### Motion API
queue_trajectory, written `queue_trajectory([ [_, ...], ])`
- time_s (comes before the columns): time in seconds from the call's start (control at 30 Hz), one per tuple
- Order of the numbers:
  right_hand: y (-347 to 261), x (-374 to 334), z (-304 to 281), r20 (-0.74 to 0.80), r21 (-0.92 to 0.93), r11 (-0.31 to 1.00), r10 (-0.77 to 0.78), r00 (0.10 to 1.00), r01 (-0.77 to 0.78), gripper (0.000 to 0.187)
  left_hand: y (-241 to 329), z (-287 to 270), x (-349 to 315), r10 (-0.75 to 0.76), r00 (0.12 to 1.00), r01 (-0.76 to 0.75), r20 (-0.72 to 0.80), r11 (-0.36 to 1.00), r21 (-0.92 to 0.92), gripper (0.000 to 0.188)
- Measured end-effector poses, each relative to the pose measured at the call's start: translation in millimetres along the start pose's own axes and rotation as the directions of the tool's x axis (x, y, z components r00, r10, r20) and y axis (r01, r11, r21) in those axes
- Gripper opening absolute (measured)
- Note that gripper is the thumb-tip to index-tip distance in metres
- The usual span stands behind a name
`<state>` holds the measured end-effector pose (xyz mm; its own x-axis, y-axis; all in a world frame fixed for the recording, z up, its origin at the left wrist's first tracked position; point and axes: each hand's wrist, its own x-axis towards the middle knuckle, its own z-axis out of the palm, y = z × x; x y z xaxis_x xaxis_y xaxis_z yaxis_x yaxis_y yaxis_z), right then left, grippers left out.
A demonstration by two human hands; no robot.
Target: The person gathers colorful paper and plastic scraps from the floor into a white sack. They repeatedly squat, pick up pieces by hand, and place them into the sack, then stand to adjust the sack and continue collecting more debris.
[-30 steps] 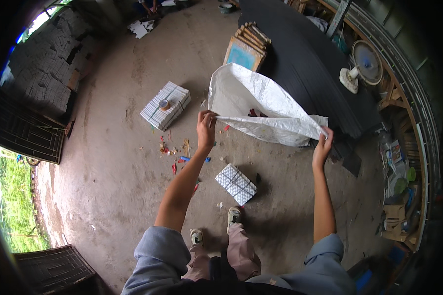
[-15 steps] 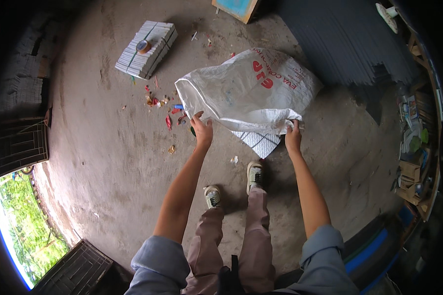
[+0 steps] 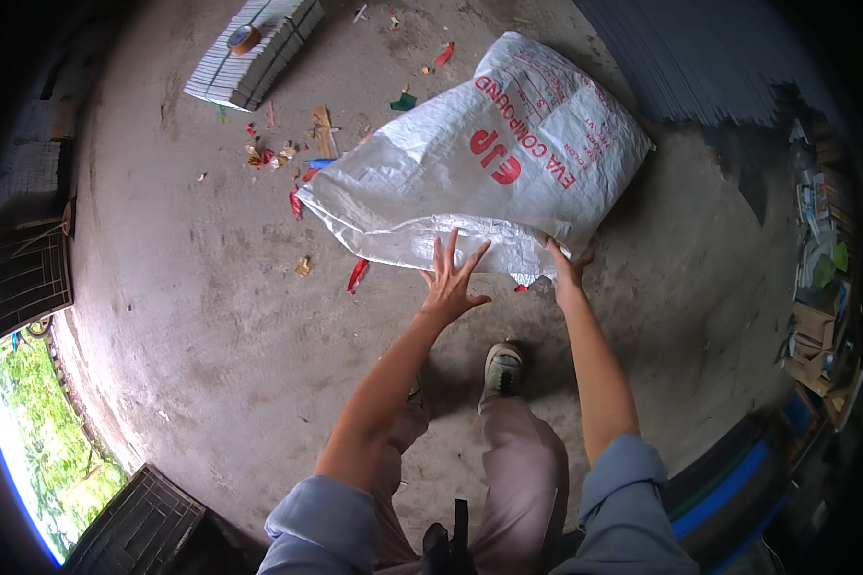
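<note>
White on the sack (image 3: 470, 168) at one o'clock, printed over in red lettering. Striped white on the stacked bundle (image 3: 225, 81) at eleven o'clock, with brown on the tape roll (image 3: 245, 48). Dusty pink on the trousers (image 3: 518, 455) at six, grey-blue on the sleeves (image 3: 625, 479) at five and seven, vivid green on the foliage (image 3: 48, 422) at eight.

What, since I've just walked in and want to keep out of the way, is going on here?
A person is handling a big white sack with red print. The right hand grips the near edge at its mouth, while the left hand is open, fingers spread over that same edge. Red scraps litter the floor, and a strapped white stack sits farther off, to the left.
</note>
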<state>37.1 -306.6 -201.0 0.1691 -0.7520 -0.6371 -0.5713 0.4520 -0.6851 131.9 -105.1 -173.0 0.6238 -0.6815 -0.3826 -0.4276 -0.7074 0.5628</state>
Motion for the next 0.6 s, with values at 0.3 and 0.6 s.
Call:
queue_trajectory([
  [0.3, -1, 110, 50, 0.106, -0.036, 0.841, -0.535, 0.838, 0.541, 0.068, -23, 75, 122, 0.334, 0.839, -0.303, -0.430, 0.942, 0.141, 0.099],
  [0.6, -10, 172, 45, 0.294, -0.206, 0.195, -0.922, 0.250, 0.959, 0.073, -27, 109, 205, 0.229, 0.808, -0.099, -0.543, 0.961, 0.258, 0.071],
])
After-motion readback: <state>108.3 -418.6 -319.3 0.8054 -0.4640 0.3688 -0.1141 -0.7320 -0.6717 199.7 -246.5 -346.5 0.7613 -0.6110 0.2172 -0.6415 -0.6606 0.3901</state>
